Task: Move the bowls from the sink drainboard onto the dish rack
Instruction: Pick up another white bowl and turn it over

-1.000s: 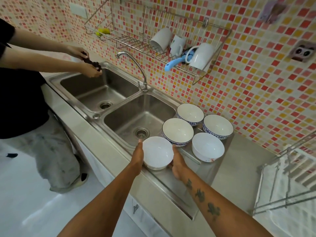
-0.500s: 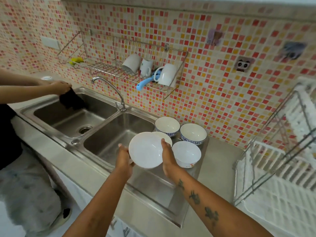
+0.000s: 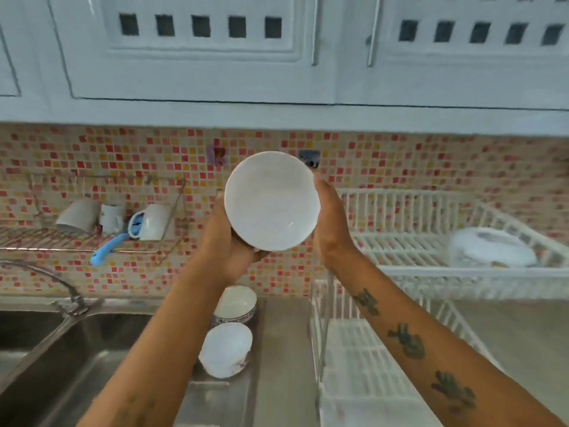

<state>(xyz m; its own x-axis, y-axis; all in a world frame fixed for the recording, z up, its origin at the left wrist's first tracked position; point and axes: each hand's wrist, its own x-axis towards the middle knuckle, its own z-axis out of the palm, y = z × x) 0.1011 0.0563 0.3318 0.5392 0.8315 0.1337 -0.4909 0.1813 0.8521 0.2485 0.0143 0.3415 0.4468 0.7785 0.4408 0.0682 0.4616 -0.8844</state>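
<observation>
**White bowl held up between both hands, beside the dish rack**

A plain white bowl (image 3: 272, 201) was held high in front of the tiled wall, tilted so that its open inside faced the camera. The left hand (image 3: 226, 241) cupped it from the lower left, with its fingers clamped on the bowl's outside and mostly hidden behind it. The right hand (image 3: 331, 223) pressed against the bowl's right edge, its fingers (image 3: 321, 188) together and reaching up along the rim. The bowl was clear of every surface and sat just left of the white dish rack (image 3: 431, 241).

The rack's upper tier carried one pale rounded dish (image 3: 492, 248) near its right end, too blurred to tell what kind. The lower tier (image 3: 363, 359) showed only white slats.

Below the arms, two bowls were on the steel drainboard (image 3: 277, 349): a white one with a blue patterned outside (image 3: 235, 303) nearer the wall, and a plain white one (image 3: 226, 349) just in front of it, close together; contact could not be told. The sink basin (image 3: 77, 365) lay to their left, with the tap (image 3: 58, 285) arching at its rear.

On the wall at left, a wire shelf (image 3: 77, 241) held three white mugs (image 3: 151, 221) lying on their sides and a blue-handled utensil (image 3: 107, 251). White cupboards (image 3: 200, 47) ran across the top.
</observation>
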